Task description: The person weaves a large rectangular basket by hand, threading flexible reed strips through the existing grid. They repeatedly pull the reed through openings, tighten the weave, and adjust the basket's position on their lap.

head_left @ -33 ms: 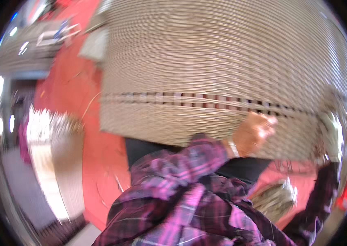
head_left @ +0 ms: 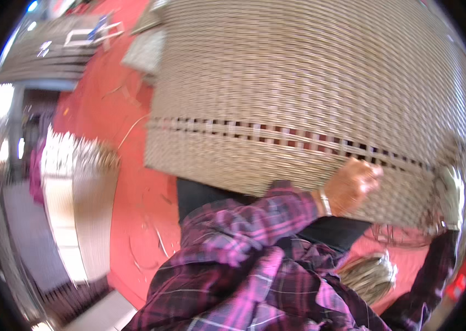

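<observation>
Over the red floor (head_left: pixel 128 182), your left hand (head_left: pixel 354 185) curls against the woven panel (head_left: pixel 310 83) at its slotted band; your gloved right hand (head_left: pixel 453 190) grips its right edge.

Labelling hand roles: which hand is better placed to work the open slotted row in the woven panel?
Left, probably. The left hand rests on the woven panel right at the slotted row; the right hand is at the panel's far edge, blurred.
</observation>
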Demonstrator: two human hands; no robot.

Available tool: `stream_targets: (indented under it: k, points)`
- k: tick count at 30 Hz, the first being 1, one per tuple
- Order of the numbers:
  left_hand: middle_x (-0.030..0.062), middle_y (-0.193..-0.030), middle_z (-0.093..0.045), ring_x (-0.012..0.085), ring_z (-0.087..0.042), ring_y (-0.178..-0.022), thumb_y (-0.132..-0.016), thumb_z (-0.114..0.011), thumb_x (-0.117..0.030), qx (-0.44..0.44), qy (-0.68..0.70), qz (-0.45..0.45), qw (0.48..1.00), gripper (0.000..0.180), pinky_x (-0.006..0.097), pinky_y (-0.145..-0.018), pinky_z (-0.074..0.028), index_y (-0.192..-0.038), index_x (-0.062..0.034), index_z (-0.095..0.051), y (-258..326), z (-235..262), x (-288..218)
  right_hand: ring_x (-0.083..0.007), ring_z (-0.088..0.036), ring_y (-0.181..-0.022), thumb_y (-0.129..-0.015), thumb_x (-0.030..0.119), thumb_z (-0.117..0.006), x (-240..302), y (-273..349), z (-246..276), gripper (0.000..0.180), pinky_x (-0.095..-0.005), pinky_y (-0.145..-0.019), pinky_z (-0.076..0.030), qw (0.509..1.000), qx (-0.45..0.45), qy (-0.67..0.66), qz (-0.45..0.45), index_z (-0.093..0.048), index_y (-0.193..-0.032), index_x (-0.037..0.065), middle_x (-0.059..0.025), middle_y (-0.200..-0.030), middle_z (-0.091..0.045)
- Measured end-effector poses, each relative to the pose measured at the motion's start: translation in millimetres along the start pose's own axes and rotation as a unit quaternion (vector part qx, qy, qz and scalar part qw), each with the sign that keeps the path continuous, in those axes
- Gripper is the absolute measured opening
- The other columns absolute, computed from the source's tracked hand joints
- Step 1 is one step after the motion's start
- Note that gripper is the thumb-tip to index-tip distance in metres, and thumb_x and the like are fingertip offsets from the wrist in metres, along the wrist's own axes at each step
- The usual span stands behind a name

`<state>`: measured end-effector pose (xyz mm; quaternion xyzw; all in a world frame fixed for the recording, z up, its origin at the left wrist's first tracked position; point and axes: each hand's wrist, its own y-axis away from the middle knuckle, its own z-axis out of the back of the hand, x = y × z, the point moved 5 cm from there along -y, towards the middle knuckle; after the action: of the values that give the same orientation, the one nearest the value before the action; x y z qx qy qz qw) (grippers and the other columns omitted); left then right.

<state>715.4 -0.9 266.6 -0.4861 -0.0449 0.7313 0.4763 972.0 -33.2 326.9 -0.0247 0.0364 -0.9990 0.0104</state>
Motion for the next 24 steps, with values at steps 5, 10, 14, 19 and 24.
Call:
stream_targets:
  k: [5,10,14,19,24]
  points:
    - [0.0055,-0.116,-0.061,0.0226,-0.059,-0.099,-0.075,-0.065,-0.004,-0.052,0.026,-0.006,0.998,0.014,0.040,-0.085,-0.046,-0.089,-0.0084,-0.067,39,33,18,-0.0377,-0.062,-0.085,-0.085,0.007,-0.058,-1,15,-1,0.023,-0.0464,-0.072,-0.049,0.970,0.132,0.166,-0.116,-0.062,-0.108,0.007,-0.0155,-0.094,-0.065]
    - [0.0066,-0.115,-0.061,0.0227,-0.058,-0.099,-0.075,-0.065,-0.007,-0.046,0.026,-0.008,0.999,0.013,0.039,-0.084,-0.046,-0.088,-0.0081,-0.067,32,42,12,-0.0393,-0.062,-0.086,-0.090,0.007,-0.055,-36,33,-10,0.022,-0.0475,-0.073,-0.048,0.969,0.110,0.151,-0.161,-0.059,-0.112,0.004,-0.0183,-0.097,-0.065]
    - [0.0070,-0.116,-0.061,0.0227,-0.057,-0.099,-0.075,-0.066,-0.008,-0.036,0.012,-0.011,0.999,0.014,0.039,-0.085,-0.046,-0.088,-0.0074,-0.068,36,41,10,-0.0358,-0.062,-0.089,-0.091,0.006,-0.055,-37,36,-10,0.017,-0.0439,-0.077,-0.048,0.990,0.015,-0.018,-0.139,-0.056,-0.107,0.001,-0.0190,-0.098,-0.064]
    - [0.0066,-0.118,-0.061,0.0220,-0.057,-0.100,-0.074,-0.067,-0.008,-0.020,-0.007,-0.013,1.000,0.014,0.039,-0.088,-0.044,-0.088,-0.0080,-0.068,37,37,9,-0.0344,-0.057,-0.079,-0.084,0.002,-0.055,-11,28,7,0.006,-0.0441,-0.070,-0.046,0.990,0.077,0.038,-0.115,-0.054,-0.089,0.003,-0.0147,-0.083,-0.055]
    - [0.0052,-0.118,-0.060,0.0214,-0.057,-0.100,-0.077,-0.068,-0.008,-0.017,-0.019,-0.015,1.000,0.013,0.038,-0.087,-0.044,-0.090,-0.0089,-0.068,33,37,3,-0.0368,-0.057,-0.076,-0.084,0.004,-0.054,8,30,10,0.006,-0.0471,-0.061,-0.044,0.962,0.011,0.268,-0.057,-0.050,-0.088,0.007,-0.0143,-0.079,-0.052]
